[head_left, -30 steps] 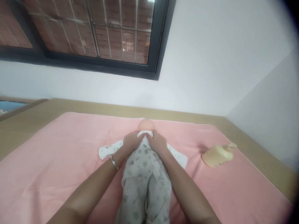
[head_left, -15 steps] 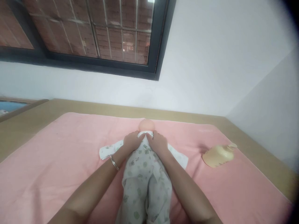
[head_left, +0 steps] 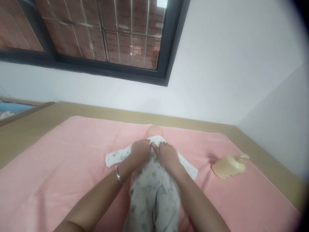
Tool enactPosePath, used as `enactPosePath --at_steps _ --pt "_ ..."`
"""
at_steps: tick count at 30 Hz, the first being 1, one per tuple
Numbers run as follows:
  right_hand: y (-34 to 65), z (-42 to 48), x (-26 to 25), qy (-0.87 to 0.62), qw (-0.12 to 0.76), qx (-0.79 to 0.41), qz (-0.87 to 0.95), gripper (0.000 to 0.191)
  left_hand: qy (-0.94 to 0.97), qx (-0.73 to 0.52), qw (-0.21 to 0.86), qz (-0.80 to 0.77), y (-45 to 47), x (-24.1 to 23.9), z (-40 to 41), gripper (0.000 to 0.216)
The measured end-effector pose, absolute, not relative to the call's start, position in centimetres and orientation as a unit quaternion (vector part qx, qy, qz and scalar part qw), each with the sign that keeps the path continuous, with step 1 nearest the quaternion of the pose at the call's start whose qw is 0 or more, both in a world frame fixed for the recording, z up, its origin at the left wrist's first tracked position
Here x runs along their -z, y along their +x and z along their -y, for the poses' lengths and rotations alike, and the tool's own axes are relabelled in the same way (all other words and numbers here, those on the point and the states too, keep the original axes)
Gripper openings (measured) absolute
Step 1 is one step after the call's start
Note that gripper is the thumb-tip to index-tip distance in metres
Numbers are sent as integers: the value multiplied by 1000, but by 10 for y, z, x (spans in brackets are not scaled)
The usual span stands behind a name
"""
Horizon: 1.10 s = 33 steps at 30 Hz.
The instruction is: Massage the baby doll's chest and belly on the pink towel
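A baby doll (head_left: 154, 131) lies on its back on a pink blanket (head_left: 72, 154), head toward the wall. It wears a white printed top (head_left: 151, 175) and matching trousers (head_left: 142, 206), and the sleeves spread out to both sides. My left hand (head_left: 141, 150), with a silver bracelet on its wrist, is closed on the top's cloth near the neck. Close beside it, my right hand (head_left: 167, 155) pinches the same top at the upper chest. The fingertips partly hide the cloth they grip.
To the right on the blanket, a pale yellow bottle (head_left: 229, 167) lies on its side. A wooden surface edge (head_left: 116, 112) borders the blanket, against a white wall (head_left: 217, 58). A dark-framed window (head_left: 161, 75) with bars is above.
My hands have moved slightly down from the doll's neck to the upper chest, still on the top, and the collar shows more. The whole view has shifted a little.
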State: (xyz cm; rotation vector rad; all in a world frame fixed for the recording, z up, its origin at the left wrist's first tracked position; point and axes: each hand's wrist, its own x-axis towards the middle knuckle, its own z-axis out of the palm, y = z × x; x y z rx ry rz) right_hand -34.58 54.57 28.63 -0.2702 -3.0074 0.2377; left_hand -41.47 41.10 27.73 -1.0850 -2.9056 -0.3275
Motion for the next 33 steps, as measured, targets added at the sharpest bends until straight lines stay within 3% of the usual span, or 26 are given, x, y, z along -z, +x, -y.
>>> enactPosePath --at_steps 6,13,20,26,33 --pt "-346 -553 -292 -121 17 -77 990 51 -331 40 30 942 -391 -292 -415 16" --pt "-323 -546 -302 -40 50 -79 995 44 -237 133 -6 962 -419 -275 -412 36" --pt "-353 -564 -278 -90 68 -108 988 51 -322 25 46 945 -392 -288 -417 17" --pt "-334 -544 -290 -29 96 -65 993 45 -267 119 35 956 -416 -277 -413 32" --pt "-336 -539 -282 -22 121 -57 991 44 -315 -6 28 949 -395 -292 -417 22"
